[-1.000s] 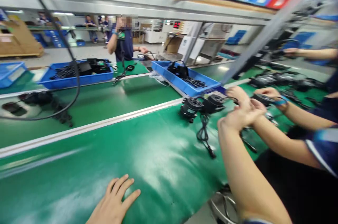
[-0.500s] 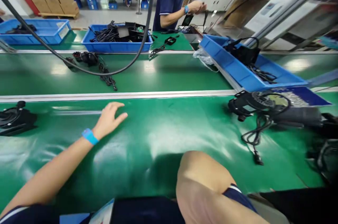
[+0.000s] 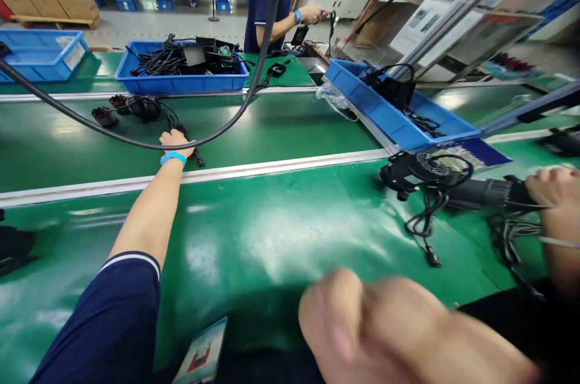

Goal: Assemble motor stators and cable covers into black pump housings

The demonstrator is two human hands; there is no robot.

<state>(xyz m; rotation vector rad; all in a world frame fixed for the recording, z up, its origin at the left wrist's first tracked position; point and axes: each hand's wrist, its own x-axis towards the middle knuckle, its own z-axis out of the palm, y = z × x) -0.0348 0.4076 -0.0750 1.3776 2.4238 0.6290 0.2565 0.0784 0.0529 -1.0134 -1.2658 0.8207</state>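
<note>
My left hand reaches across the white rail onto the far green belt, a blue band at its wrist. Its fingers curl over a bundled black cord, hiding part of it. The cord leads to a black device lying just beyond, with small dark red-and-black parts to its left. My right hand is low in front of my body, over the near belt's edge. Motion smears it, so its fingers and anything in them cannot be made out.
Another person's hand touches a black device with trailing cords at right. Blue bins of cords and parts stand behind; a tilted blue bin sits at right. A thick cable hangs across the view. Someone works opposite.
My left hand has moved forward from above the near belt to the cord on the far belt. My right hand has shifted and blurred. Another person's hand has appeared at right.
</note>
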